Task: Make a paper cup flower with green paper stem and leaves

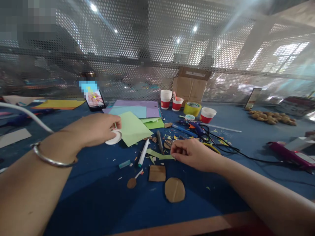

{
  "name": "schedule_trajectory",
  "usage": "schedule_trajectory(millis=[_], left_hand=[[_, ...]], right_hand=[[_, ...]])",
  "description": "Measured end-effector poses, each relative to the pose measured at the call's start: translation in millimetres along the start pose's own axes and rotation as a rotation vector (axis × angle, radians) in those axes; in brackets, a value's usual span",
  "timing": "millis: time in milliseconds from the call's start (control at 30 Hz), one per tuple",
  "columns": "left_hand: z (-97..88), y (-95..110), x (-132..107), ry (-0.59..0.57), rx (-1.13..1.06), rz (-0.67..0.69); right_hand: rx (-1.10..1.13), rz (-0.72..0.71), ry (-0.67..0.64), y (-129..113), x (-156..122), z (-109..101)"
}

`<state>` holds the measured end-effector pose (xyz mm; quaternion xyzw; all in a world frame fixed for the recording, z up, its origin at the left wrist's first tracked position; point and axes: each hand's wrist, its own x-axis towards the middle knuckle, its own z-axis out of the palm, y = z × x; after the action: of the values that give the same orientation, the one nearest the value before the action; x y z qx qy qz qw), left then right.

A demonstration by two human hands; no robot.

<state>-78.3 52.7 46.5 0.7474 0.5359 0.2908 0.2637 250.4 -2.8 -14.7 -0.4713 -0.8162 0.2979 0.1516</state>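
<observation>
My left hand (pixel 99 129) is closed in a pinch on a white disc (pixel 114 137), with a thin greenish piece showing between the fingers. Beside it lies a light green paper sheet (pixel 133 128). My right hand (pixel 188 152) rests low over the table, fingers curled; whatever they may hold is hidden. Its fingertips are by the end of a green paper strip (pixel 159 155). Between the hands are a white marker (pixel 143 153), its teal cap (pixel 124 164) and a grey pen (pixel 159 141). Nearer me lie a cardboard square (pixel 157 173), a rounded cardboard piece (pixel 175 190) and a small brown disc (pixel 131 183).
Paper scraps litter the blue table (pixel 98 203). Behind are paper cups (pixel 166 99), yellow tape (pixel 192 108), a cardboard box (pixel 190 87) and a propped phone (pixel 94 99). A blue glue gun (pixel 197 127) trails a black cable rightward, near a purple tool (pixel 290 154).
</observation>
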Motion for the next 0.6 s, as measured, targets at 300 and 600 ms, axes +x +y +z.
schedule_trajectory(millis=[300, 600], left_hand=[[65.4, 43, -15, -0.130, -0.140, 0.034], [95.2, 41, -27, -0.511, -0.509, 0.105]], right_hand=[[-0.118, -0.146, 0.284, 1, -3, 3], [-0.052, -0.397, 0.454, -7, -6, 6]])
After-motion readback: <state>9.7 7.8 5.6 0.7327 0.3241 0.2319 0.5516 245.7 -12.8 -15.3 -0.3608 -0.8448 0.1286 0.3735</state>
